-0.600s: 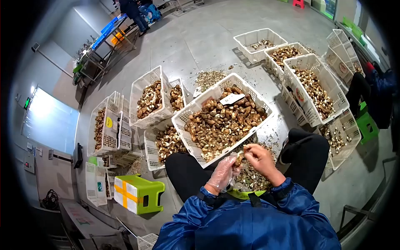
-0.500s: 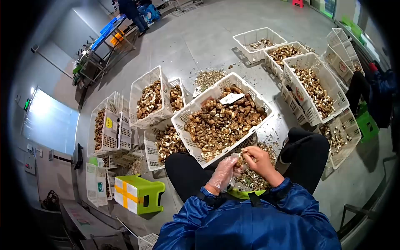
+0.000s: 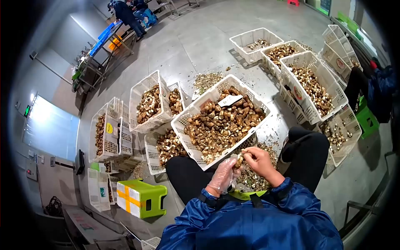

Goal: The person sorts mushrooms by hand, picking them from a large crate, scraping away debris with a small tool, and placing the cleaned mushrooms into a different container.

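My left hand (image 3: 222, 176), in a clear plastic glove, is closed around a small brown mushroom (image 3: 239, 161) above my lap. Close beside it, my bare right hand (image 3: 262, 165) has thumb and fingers pinched together at the mushroom's upper end. Whether those fingers also hold a small tool is hidden. Just beyond both hands, a white plastic crate (image 3: 180, 129) tilts towards me, full of brown mushrooms (image 3: 221, 129) with a white card (image 3: 229, 100) on top. Below my hands lies a heap of pale and dark trimmings (image 3: 252, 180).
More mushroom crates stand left (image 3: 137, 118) and right (image 3: 339, 98). A green stool (image 3: 155, 200) is at my left. Scraps (image 3: 206, 82) lie on the floor beyond the crate. Another person (image 3: 381, 89) sits at the right edge; people (image 3: 128, 17) are near a far table (image 3: 104, 39).
The view has shifted slightly. My hands stay together over my lap, and the mushroom between them now shows more clearly. At the far table, a person's upper body has come more into view.
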### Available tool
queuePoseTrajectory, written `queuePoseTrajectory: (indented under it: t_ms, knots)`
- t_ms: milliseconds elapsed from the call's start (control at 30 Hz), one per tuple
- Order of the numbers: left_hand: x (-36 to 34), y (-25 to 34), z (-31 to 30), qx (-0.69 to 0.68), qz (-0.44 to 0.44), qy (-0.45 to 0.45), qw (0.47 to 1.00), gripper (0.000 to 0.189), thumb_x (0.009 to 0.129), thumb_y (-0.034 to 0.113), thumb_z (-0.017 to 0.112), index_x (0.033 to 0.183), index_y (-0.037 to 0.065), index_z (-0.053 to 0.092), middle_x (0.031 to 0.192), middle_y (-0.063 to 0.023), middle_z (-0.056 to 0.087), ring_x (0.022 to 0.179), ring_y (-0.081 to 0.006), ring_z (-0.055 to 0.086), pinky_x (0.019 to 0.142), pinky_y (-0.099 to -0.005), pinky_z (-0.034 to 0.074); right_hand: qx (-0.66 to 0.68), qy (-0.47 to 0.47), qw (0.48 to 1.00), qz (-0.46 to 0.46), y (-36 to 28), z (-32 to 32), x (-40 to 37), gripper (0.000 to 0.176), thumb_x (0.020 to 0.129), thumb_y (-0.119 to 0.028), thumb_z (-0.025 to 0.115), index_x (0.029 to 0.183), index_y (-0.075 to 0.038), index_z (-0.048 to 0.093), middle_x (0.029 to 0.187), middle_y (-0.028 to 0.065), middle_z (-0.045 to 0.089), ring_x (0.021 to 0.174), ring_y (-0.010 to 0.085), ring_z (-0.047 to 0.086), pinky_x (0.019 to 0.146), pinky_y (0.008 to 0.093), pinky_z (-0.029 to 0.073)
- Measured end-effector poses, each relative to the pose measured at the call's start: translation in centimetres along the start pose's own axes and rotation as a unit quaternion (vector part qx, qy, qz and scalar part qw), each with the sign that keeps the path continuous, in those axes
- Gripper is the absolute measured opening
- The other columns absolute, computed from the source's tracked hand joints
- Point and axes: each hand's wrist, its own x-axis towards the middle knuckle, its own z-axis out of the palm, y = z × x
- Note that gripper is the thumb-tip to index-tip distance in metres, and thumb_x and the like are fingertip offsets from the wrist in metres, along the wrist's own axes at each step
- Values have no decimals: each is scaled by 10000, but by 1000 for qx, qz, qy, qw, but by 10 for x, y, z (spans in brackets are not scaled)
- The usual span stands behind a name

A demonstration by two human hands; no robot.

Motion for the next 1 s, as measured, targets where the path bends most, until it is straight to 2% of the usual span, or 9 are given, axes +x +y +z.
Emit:
queuePoseTrajectory:
  t_ms: [100,167,267,367,500,700,800,900,1000]
  knots:
    - [0,4,3,5,-9,16,1000,299,1023,244,567,1269,73,577,1068,-22,636,899,-132,629,687,-229,486,23,19,994,103,4,-2,2,172,902,-118,649,998,5,721,870,135,722,727,243,690,668,336,534]
    - [0,2,2,1,6,13,1000,301,1020,237,574,1270,69,578,1097,-30,643,897,-135,637,692,-225,491,62,17,995,74,3,-5,4,166,899,-121,656,980,8,723,872,129,725,724,225,689,673,333,536]
    - [3,-1,-6,41,4,-4,999,316,1017,235,584,1277,55,582,1120,-33,647,896,-134,646,707,-236,501,2,-9,996,-84,16,0,1,164,894,-120,665,978,6,729,860,129,725,719,212,686,675,332,537]
    - [3,1,-1,111,-8,-19,994,333,1013,235,596,1280,37,586,1125,-31,648,918,-135,658,718,-242,508,-9,-16,998,64,-3,-4,1,157,891,-113,661,972,3,729,828,130,721,687,199,677,638,318,519]
    - [-3,10,0,102,-36,-26,994,405,1009,225,596,1354,19,548,1169,-52,656,994,-165,671,777,-268,531,34,100,989,100,13,-6,10,147,912,-106,645,949,4,735,716,71,692,620,95,601,570,275,472]
    - [24,43,-54,71,19,33,997,444,986,185,592,1369,-26,512,1131,-117,670,1014,-174,655,898,-287,564,-9,49,993,106,12,-12,10,142,911,-115,660,922,19,704,673,55,627,613,84,544,557,272,430]
    - [22,140,-47,77,106,138,982,458,908,242,715,1256,-18,569,1113,-111,648,1013,-227,657,945,-332,550,-4,43,994,97,10,-11,13,142,901,-112,673,916,27,697,702,70,637,626,101,557,575,284,447]
    - [34,236,-67,-22,304,179,935,431,931,270,693,1245,-6,590,1026,-100,653,929,-200,651,838,-316,551,-13,40,994,105,6,-10,17,132,893,-103,676,913,27,696,704,78,634,627,117,570,581,287,452]
    - [71,262,-83,-39,381,257,887,411,954,298,670,1235,5,611,940,-90,658,845,-174,646,730,-301,552,-4,32,994,100,10,-7,18,127,890,-97,675,912,27,689,708,84,626,622,132,575,581,292,452]
